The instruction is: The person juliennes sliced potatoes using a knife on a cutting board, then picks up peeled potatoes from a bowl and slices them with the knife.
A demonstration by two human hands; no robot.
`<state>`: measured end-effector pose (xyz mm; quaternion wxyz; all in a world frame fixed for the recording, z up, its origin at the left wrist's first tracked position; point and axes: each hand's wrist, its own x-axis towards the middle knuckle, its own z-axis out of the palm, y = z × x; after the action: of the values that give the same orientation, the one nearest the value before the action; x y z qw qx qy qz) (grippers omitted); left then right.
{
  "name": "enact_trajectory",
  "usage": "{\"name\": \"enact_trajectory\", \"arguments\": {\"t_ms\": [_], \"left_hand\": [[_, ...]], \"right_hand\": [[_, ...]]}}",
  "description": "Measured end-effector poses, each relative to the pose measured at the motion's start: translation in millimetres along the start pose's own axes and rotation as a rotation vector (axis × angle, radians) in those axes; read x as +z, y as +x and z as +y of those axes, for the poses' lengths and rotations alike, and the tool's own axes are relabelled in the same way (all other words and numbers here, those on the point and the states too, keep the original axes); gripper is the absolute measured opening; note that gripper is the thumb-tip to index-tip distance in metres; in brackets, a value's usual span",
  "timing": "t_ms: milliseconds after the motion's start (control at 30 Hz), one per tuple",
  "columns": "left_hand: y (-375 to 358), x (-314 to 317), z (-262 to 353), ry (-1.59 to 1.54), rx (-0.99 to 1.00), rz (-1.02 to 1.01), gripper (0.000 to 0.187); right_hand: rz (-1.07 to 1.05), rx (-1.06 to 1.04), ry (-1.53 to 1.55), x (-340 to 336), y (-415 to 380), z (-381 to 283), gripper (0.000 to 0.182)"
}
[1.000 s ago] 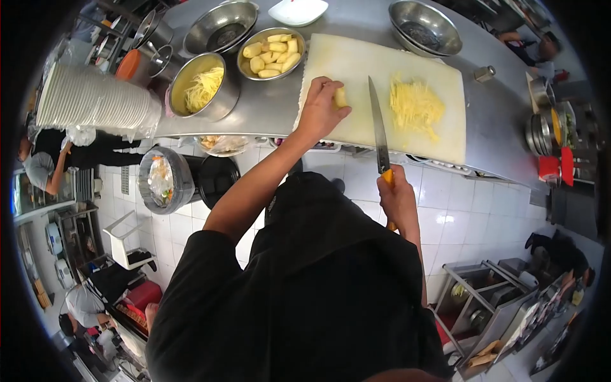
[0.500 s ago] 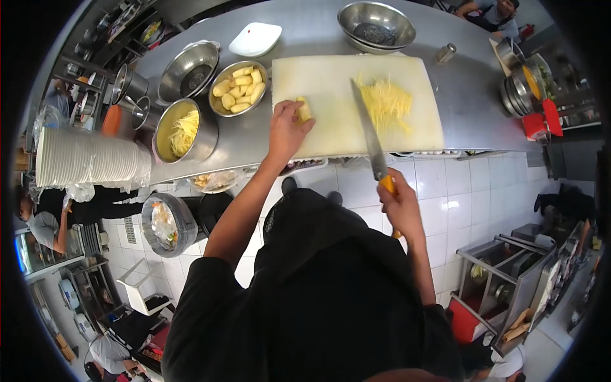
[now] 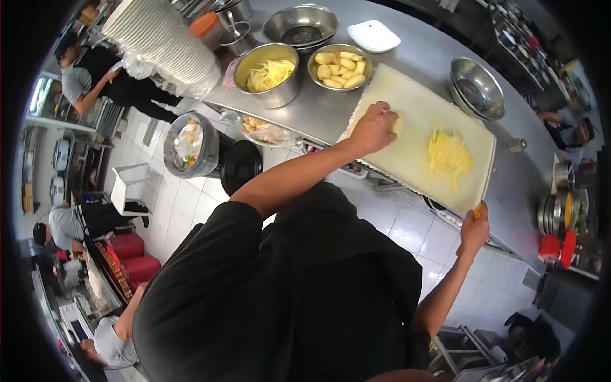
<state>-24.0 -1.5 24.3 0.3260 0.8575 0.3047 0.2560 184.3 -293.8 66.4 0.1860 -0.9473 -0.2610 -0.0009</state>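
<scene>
On the white cutting board, my left hand is closed around a peeled potato piece. A pile of potato shreds lies toward the board's right end. My right hand grips a knife by its orange-yellow handle, beside the board's near right corner; the blade cannot be made out. Beyond the board's left end, a steel bowl holds several peeled potatoes. Left of that bowl, a steel pot contains more potato shreds.
Stacked steel bowls, a white dish and a small shaker stand on the steel counter. Wrapped white containers rise at the left. A lined waste bin and a white stool stand on the floor. Other people work nearby.
The view has turned. My right hand has carried the knife away from the shreds to the board's near right corner. My left hand stays on the potato piece.
</scene>
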Motion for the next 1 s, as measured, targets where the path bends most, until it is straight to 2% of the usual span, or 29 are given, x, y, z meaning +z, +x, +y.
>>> {"name": "enact_trajectory", "arguments": {"t_ms": [233,433,533,600,700,867,967,1000], "left_hand": [[-8,-10,-10,-0.016,0.044,0.108,0.040],[-6,-40,-9,-0.155,-0.058,0.049,0.034],[7,-6,6,-0.029,0.366,0.062,0.032],[7,11,34,-0.105,0.458,-0.170,0.030],[-2,21,53,0.028,0.637,-0.309,0.031],[36,-5,17,0.191,0.679,-0.452,0.036],[58,2,-24,0.213,0.819,-0.415,0.033],[66,4,-36,0.160,0.821,-0.505,0.035]], "right_hand": [[0.011,0.045,0.156,8,-2,-12,0.041],[-0.001,0.227,0.398,-15,-36,-28,0.038],[0.028,0.296,0.607,-17,-57,-51,0.029],[0.043,0.309,0.722,-17,-62,-66,0.024],[0.030,0.341,0.784,-27,-75,-99,0.020],[0.176,0.314,0.877,-24,-115,-123,0.020],[0.201,0.396,0.884,-17,-134,-143,0.020],[0.197,0.423,0.913,-12,-142,-150,0.020]]}}
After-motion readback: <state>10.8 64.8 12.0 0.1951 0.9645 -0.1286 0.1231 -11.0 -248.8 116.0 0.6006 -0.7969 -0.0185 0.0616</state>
